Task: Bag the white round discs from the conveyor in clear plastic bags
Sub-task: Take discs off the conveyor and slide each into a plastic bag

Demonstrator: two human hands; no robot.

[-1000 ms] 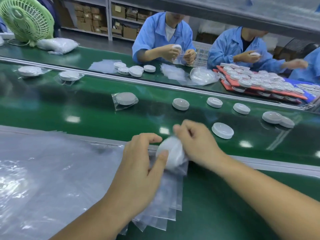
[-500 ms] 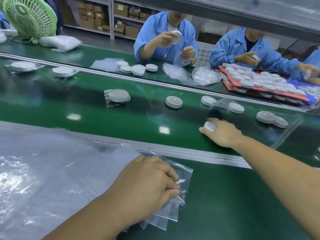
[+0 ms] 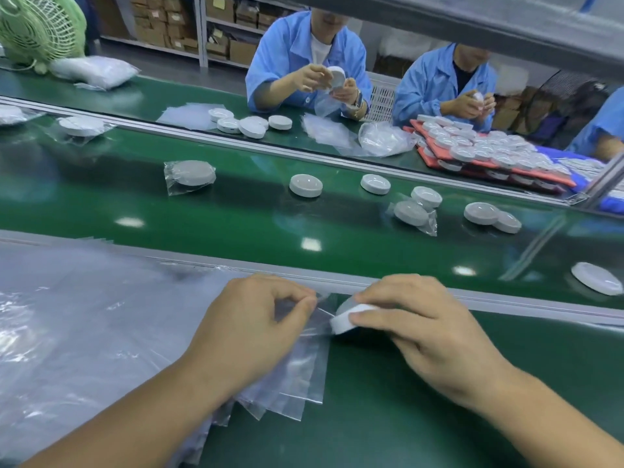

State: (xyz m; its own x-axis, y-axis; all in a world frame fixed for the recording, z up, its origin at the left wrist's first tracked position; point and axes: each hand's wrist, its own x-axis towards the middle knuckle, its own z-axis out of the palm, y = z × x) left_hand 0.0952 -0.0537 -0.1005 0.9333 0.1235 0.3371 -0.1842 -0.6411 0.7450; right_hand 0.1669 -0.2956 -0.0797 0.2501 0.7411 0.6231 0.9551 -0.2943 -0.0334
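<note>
White round discs lie scattered on the green conveyor belt, which runs across the whole view between two green benches. Some sit bare: two single ones mid-belt, a touching pair further right, and a lone disc close to the near rail at the right edge. Others are already wrapped: a bagged disc lies at the left of the belt. A second bagged disc lies right of centre, against a bare one behind it.

On the near bench a large clear plastic sheet covers the left part. Across the belt, two workers in blue coats each hold a disc, beside a red tray loaded with more. A green fan stands at the far left.

A fanned stack of clear plastic bags lies flat at the sheet's right edge. The left hand rests on this stack and pinches the top bag's edge between thumb and forefinger. The right hand grips the held disc by its rim, tilted on edge. The disc's left side touches the pinched film at the bag's mouth, just in front of the near rail.
</note>
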